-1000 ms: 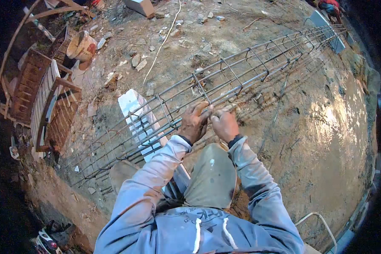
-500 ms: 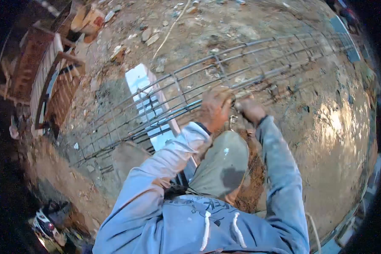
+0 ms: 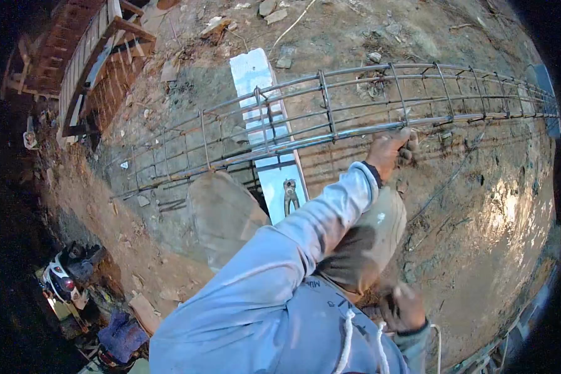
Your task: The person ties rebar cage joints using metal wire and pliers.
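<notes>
A long rebar cage [image 3: 361,129] of thin bars and square stirrups runs across in front of me. My left hand [image 3: 389,153] is closed around its near bar, beside a stirrup. My right hand [image 3: 406,308] is low by my body, right of my knee, with curled fingers. Whatever it may hold is hidden. Under the cage lies a white board [image 3: 250,71], pointing away from me. A pair of pincers [image 3: 290,196] rests on the board's near part, left of my left forearm.
Wooden frames [image 3: 109,68] stand at the upper left. A motorcycle [image 3: 62,280] is parked at the lower left. Stones [image 3: 275,15] and debris lie on the dirt ground, with a wet shiny patch [image 3: 505,209] at right. A blue-grey panel [image 3: 545,100] stands by the cage's far end.
My right hand has left the cage and come back down toward my body. My left hand has shifted right along the bar. The view has turned, and the pincers now show.
</notes>
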Action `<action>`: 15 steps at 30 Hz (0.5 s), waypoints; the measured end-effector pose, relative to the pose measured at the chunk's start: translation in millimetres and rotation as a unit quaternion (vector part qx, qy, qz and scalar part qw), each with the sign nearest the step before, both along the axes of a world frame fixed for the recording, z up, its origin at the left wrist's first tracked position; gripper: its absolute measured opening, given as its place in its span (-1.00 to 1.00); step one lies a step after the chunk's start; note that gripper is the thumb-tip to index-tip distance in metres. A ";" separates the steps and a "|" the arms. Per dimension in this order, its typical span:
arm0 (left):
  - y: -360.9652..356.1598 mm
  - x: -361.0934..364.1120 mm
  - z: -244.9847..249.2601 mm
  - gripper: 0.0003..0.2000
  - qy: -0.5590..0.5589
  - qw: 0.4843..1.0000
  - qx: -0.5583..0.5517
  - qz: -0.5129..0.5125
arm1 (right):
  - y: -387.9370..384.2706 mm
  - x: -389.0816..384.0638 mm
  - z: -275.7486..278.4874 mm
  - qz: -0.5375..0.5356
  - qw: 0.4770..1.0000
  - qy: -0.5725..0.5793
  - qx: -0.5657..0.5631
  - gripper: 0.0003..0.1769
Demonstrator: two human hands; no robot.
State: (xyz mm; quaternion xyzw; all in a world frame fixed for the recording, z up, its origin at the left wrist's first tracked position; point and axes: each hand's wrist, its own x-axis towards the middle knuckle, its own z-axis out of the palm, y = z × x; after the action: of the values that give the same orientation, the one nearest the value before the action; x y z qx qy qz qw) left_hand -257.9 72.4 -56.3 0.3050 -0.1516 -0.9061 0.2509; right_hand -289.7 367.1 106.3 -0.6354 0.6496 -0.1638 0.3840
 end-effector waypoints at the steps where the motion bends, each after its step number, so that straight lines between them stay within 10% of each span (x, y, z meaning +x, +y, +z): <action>1: -0.5 0.1 -1.6 -0.73 0.000 1.000 0.002 -0.003 | 7.7 6.2 10.3 -0.003 1.000 0.000 0.002 -0.63; 3: 4.4 -0.1 -6.6 -0.70 -0.067 0.997 -0.046 0.000 | 15.4 20.7 42.2 -0.301 0.860 -0.088 0.402 -0.78; 7: -9.3 5.8 5.9 -0.70 -0.265 0.915 -0.305 -0.026 | -16.7 58.3 33.6 -0.306 0.917 0.254 -0.023 -0.79; 9: -7.4 3.0 -1.3 -0.67 -0.266 0.910 -0.319 0.016 | -61.5 67.4 43.5 -0.224 0.967 -0.024 0.115 -0.73; 12: 0.1 -14.6 -33.7 -0.62 -0.336 0.875 -0.347 0.028 | -99.5 137.6 -35.8 0.010 0.991 -0.010 0.133 -0.78; 13: 0.8 -9.4 -10.5 -0.61 -0.377 0.844 -0.381 0.015 | -115.8 150.6 -56.8 -0.096 0.976 -0.172 0.091 -0.53; 15: 2.1 4.2 8.2 -0.52 -0.384 0.834 -0.393 0.050 | -89.6 189.0 -118.6 -0.289 0.951 -0.112 0.011 -0.54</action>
State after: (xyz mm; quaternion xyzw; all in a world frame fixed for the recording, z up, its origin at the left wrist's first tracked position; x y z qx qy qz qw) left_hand -253.8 74.5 -48.1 0.5113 -0.5633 -0.5668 0.3162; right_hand -100.7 277.5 -12.3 -0.3941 0.7596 -0.3310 0.3976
